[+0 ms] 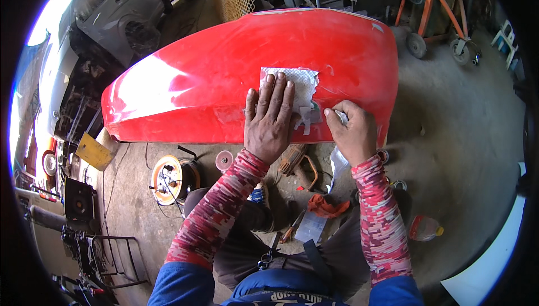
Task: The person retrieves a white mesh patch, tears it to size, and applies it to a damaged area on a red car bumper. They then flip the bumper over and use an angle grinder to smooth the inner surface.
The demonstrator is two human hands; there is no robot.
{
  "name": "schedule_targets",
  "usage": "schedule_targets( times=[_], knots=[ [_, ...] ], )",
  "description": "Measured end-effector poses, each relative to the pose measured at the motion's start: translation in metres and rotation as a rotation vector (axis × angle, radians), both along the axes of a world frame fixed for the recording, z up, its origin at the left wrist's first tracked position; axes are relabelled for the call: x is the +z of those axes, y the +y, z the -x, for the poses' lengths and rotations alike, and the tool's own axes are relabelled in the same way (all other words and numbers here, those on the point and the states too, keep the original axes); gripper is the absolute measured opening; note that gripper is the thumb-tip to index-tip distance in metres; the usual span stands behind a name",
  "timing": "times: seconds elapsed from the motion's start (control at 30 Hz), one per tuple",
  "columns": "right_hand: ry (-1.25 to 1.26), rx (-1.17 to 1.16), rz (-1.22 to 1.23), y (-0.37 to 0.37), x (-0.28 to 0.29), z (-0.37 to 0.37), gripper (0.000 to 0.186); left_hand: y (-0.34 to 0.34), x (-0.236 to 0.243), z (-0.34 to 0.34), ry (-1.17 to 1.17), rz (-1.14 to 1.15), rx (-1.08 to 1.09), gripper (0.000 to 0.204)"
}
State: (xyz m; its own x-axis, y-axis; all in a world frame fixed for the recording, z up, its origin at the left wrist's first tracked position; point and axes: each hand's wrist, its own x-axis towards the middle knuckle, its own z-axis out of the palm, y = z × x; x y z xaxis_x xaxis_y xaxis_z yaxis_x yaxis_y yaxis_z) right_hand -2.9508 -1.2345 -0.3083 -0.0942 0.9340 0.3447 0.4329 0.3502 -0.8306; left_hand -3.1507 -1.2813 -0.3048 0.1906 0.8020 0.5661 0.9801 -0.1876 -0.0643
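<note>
Red car panel (224, 76) (glossy) under left hand (270, 118) pressing white sheet (297, 84).

A car body panel (224, 76) lies across the middle, with a sheet of paper (297, 84) on its right half. The left hand (270, 118) rests flat on the sheet's lower part, and the right hand (352, 132) sits just to its right at the panel's near edge. On the floor (460, 137) before the panel, a cable reel (168, 178) lies left, a power tool (295, 160) between the forearms, a plastic bottle (424, 228) right; a stripped car (95, 42) stands behind, to the left.
</note>
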Motion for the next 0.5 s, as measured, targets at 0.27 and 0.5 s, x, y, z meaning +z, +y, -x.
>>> schedule_targets(
  times=[0.27, 0.5],
  knots=[
    [-0.03, 0.002, -0.043, 0.005, -0.002, 0.001, 0.02, -0.006, 0.01, -0.008, -0.042, -0.036, -0.048, 0.073],
    [0.011, 0.179, 0.013, 0.0, 0.012, 0.003, 0.016, -0.006, 0.022, -0.014, -0.094, -0.01, 0.026, 0.066]
  ],
)
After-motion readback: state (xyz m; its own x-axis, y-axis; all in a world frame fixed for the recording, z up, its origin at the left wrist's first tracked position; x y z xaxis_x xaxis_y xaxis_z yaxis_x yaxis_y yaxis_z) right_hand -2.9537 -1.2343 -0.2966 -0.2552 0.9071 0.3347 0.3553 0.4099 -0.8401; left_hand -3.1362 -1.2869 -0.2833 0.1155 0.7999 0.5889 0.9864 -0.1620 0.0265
